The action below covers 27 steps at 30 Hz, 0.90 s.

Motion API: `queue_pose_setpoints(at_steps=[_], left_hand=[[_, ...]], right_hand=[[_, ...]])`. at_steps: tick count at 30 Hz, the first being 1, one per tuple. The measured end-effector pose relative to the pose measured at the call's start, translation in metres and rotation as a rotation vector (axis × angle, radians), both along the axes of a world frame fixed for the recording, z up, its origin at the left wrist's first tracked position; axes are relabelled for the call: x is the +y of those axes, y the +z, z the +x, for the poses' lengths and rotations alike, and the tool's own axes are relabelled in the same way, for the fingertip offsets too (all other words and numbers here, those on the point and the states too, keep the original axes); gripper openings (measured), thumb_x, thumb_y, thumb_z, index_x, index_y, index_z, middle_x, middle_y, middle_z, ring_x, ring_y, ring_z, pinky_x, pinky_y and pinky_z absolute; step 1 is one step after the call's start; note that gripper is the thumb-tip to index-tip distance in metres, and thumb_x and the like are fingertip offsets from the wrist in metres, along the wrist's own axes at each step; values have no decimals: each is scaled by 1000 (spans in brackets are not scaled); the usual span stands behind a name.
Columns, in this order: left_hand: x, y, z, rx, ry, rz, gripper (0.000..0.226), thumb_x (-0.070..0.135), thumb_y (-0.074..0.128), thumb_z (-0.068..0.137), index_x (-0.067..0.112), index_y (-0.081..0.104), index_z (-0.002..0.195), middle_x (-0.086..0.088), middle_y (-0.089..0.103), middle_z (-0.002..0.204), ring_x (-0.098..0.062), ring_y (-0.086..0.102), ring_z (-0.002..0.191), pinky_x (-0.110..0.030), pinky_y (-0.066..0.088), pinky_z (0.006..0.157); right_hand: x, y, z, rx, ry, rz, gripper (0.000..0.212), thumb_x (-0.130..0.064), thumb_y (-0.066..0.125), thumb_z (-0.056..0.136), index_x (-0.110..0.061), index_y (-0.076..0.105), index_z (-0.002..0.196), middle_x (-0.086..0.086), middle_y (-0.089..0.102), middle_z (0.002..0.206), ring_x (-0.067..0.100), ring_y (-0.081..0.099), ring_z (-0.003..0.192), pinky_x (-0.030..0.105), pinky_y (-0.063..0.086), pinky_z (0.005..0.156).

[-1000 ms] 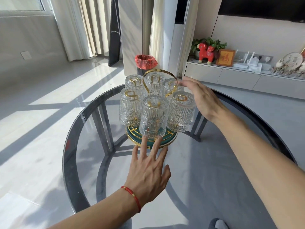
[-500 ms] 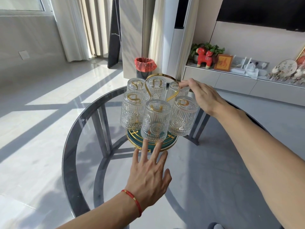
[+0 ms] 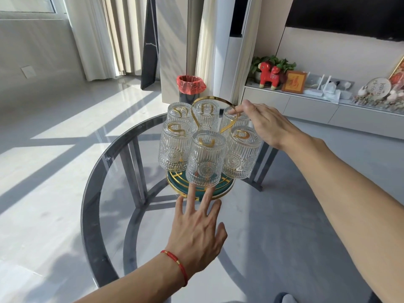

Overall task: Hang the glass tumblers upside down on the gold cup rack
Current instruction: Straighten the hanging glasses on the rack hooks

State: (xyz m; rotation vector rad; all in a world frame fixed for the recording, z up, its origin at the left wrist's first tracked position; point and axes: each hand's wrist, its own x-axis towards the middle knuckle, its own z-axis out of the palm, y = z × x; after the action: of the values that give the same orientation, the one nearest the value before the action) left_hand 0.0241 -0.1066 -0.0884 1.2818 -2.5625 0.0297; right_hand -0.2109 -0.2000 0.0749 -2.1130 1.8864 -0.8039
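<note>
Head: ribbed glass tumblers (image 3: 206, 159), gold rack (image 3: 227, 125).

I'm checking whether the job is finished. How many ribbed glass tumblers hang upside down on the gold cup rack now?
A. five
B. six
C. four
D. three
B: six ribbed glass tumblers hang mouth-down around the gold cup rack, three in the near row and three behind, with none left standing on the round glass table.

A home's living room: curtains (image 3: 96, 36), probably a wall television (image 3: 349, 16), ornaments on a low cabinet (image 3: 306, 106).
</note>
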Motion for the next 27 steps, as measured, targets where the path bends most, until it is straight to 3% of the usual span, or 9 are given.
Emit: queue_pose_setpoints(at_steps=[6, 21, 27], left_hand=[[1, 0, 1, -6, 4, 1, 50, 47, 40, 94, 19, 58, 132, -9, 37, 163, -51, 21, 150, -65, 36, 110], [0, 0, 0, -13, 6, 3, 51, 48, 38, 95, 20, 56, 133, -8, 35, 164, -51, 19, 151, -65, 35, 112], [0, 0, 1, -14, 7, 2, 51, 48, 39, 95, 20, 57, 133, -8, 36, 164, -51, 21, 151, -64, 35, 112]], right_hand=[[-2, 3, -1, 19, -7, 8, 66, -63, 13, 107, -36, 68, 132, 2, 57, 153, 20, 49, 140, 35, 32, 103], [-3, 7, 2, 41, -2, 9, 67, -62, 14, 108, -32, 70, 131, 2, 58, 151, 20, 46, 143, 36, 30, 106], [-5, 7, 0, 62, -11, 3, 71, -65, 13, 106, -32, 69, 132, 2, 58, 150, 19, 45, 143, 44, 32, 116]])
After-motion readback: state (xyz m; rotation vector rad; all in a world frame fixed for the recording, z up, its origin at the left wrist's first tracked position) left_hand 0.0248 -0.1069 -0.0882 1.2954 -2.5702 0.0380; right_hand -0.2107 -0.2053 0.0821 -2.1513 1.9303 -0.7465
